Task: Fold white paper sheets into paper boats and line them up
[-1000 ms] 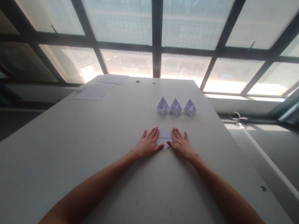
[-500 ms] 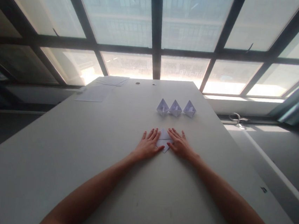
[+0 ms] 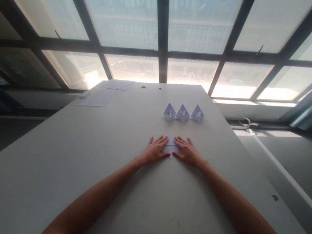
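Note:
A folded piece of white paper [image 3: 170, 149] lies on the white table in front of me, its lower tip pointing toward me. On its left side rests my left hand [image 3: 155, 149], fingers spread and thumb near the bottom tip. My right hand [image 3: 188, 152] lies mirrored on the right side, fingers also stretched out. Both hands press on the paper, covering its side edges. Just beyond them stand three folded paper boats, the left one [image 3: 170, 112], the middle one [image 3: 183, 113] and the right one [image 3: 198, 114], in a row.
Flat paper sheets [image 3: 97, 98] lie at the table's far left. Two small round spots, one of them a dark disc [image 3: 143, 87], are near the far edge. The white table [image 3: 85, 161] ends before a wall of framed windows. A dark mark [image 3: 275, 197] is near its right edge.
Both hands have shifted slightly on the paper, the thumbs now nearer its lower tip and covering more of it. The paper boats have stayed where they were.

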The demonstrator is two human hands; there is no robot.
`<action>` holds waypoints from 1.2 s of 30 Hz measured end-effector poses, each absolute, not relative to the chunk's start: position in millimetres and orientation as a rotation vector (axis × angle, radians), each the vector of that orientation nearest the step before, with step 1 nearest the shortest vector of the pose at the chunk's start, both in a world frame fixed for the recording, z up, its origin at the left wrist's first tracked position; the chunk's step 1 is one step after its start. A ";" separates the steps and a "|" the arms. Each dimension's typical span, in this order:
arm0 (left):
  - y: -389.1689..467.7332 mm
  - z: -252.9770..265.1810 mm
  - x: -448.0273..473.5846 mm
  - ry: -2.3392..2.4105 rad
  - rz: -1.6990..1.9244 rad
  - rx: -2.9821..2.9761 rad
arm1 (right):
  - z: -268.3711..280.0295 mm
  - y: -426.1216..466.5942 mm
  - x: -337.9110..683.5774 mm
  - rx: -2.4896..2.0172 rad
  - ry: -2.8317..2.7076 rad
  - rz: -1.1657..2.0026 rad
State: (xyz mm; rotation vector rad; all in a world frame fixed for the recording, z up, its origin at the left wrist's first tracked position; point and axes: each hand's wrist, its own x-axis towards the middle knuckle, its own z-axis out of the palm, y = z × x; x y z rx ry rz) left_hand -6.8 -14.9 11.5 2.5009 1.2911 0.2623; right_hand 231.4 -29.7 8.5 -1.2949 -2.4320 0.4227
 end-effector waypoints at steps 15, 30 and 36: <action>-22.7 19.6 -3.6 1.392 0.933 2.470 | 9.1 -27.4 228.9 -1.034 -2.140 0.132; -20.6 5.8 0.9 1.311 0.292 2.745 | 12.4 -40.8 219.2 -1.554 -2.467 0.014; -23.1 2.8 1.4 1.310 0.220 2.774 | 9.3 -51.8 200.4 -1.610 -2.407 -0.034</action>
